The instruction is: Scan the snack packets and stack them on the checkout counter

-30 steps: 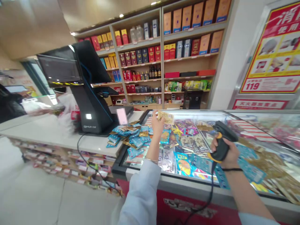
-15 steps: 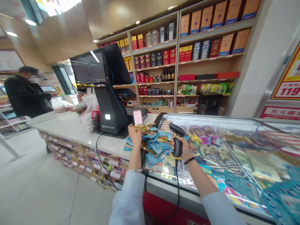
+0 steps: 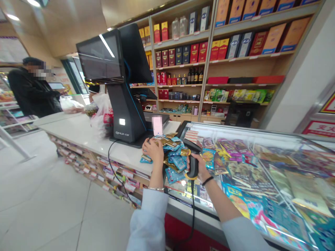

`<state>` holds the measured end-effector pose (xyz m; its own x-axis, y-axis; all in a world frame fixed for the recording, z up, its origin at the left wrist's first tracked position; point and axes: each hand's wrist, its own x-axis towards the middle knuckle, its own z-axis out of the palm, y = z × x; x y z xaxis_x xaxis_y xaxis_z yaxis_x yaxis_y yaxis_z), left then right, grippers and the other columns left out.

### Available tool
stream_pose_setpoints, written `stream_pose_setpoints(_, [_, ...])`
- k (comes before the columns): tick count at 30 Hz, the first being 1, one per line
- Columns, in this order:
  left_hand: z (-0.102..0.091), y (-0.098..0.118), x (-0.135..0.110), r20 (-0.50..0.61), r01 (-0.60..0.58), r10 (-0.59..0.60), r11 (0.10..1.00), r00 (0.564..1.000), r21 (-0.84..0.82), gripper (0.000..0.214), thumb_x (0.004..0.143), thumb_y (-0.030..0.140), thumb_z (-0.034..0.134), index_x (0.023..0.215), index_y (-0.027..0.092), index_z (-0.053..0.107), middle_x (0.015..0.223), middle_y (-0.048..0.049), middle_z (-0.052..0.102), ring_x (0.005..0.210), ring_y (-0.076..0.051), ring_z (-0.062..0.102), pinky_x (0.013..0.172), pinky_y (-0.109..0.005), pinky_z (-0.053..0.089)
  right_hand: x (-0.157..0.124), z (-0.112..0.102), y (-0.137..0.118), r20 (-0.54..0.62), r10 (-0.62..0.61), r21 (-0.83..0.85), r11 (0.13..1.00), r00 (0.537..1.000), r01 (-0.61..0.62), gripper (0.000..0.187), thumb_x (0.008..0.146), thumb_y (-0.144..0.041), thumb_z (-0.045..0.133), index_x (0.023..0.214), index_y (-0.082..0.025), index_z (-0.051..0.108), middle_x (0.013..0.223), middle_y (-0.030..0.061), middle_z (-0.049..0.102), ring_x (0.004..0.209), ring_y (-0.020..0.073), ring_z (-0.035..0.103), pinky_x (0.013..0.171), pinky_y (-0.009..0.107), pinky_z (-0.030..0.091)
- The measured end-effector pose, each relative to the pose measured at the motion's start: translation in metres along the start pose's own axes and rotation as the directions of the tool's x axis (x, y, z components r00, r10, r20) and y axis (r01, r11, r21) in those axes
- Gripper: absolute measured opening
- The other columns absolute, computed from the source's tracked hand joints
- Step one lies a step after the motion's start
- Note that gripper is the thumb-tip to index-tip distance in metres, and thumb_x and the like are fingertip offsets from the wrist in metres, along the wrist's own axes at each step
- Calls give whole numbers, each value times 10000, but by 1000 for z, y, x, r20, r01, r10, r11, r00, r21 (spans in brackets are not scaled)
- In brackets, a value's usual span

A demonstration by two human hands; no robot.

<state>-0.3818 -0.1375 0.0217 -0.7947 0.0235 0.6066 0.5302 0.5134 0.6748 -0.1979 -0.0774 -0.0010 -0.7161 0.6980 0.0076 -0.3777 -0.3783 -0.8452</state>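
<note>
My left hand [image 3: 154,150] lies over the left side of a heap of small snack packets [image 3: 174,147], blue and gold. Its fingers are bent and spread apart, touching the packets there; no packet shows clearly gripped. In my right hand [image 3: 201,167] is a black and yellow barcode scanner [image 3: 193,165], held by its handle at the heap's right side, head pointing left over the packets. Its cable hangs down in front of the glass case. One blue packet with a yellow picture [image 3: 208,158] rests on the glass, just right of the scanner.
A black checkout terminal [image 3: 128,115] stands on the white counter [image 3: 78,137], beside a plastic bag [image 3: 101,118]. A glass-topped case [image 3: 261,139] with bagged snacks extends right. Boxed bottles fill the shelves [image 3: 180,66] behind. A person [image 3: 34,90] in black stands far left.
My left hand has turned and spread its fingers over the heap's left side, away from a gold packet. The scanner has shifted slightly left, and the blue packet right of it shows more fully.
</note>
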Motion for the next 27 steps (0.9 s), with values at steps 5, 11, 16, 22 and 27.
stream_pose_setpoints(5, [1, -4, -2, -2, -67, 67, 996, 998, -52, 261, 894, 345, 459, 1017, 185, 625, 1255, -138, 540, 1210, -333, 388, 1024, -531, 270, 0, 3, 3, 6, 5, -1, 1000, 1000, -5, 264, 682, -436, 666, 645, -191, 575, 476, 2, 574, 366, 134, 500, 356, 247, 413])
stream_pose_setpoints(11, [0, -8, -3, -20, -95, 93, 993, 995, -73, 266, 905, 355, 446, 971, 181, 636, 1189, -131, 581, 1167, -319, 418, 1025, -498, 277, -1, 7, 5, -5, -15, 12, 1000, 1000, 15, 282, 649, -436, 691, 611, -189, 561, 477, -2, 576, 356, 128, 505, 340, 236, 395])
stream_pose_setpoints(16, [2, -12, -1, -26, -61, 59, 995, 998, -81, 300, 918, 353, 412, 985, 167, 636, 1173, -142, 583, 1149, -318, 428, 1006, -484, 298, -2, 6, 3, 7, 10, 13, 1000, 1000, -10, 270, 654, -434, 688, 625, -194, 566, 473, 5, 592, 360, 133, 508, 343, 239, 411])
stream_pose_setpoints(22, [3, -15, -1, -40, -69, 66, 995, 997, -71, 324, 929, 344, 390, 991, 162, 651, 1175, -139, 585, 1150, -311, 413, 999, -479, 289, -1, 5, 4, -11, 3, 47, 999, 1000, -2, 260, 635, -417, 704, 682, -188, 592, 476, -1, 602, 348, 136, 513, 330, 237, 407])
stream_pose_setpoints(27, [2, -16, 0, -47, -89, 87, 995, 995, -38, 354, 941, 342, 361, 982, 155, 659, 1168, -137, 583, 1142, -297, 403, 987, -461, 286, 1, 4, 6, -18, -3, 69, 998, 1000, 4, 265, 622, -406, 711, 672, -180, 582, 498, -8, 606, 341, 131, 522, 322, 233, 401])
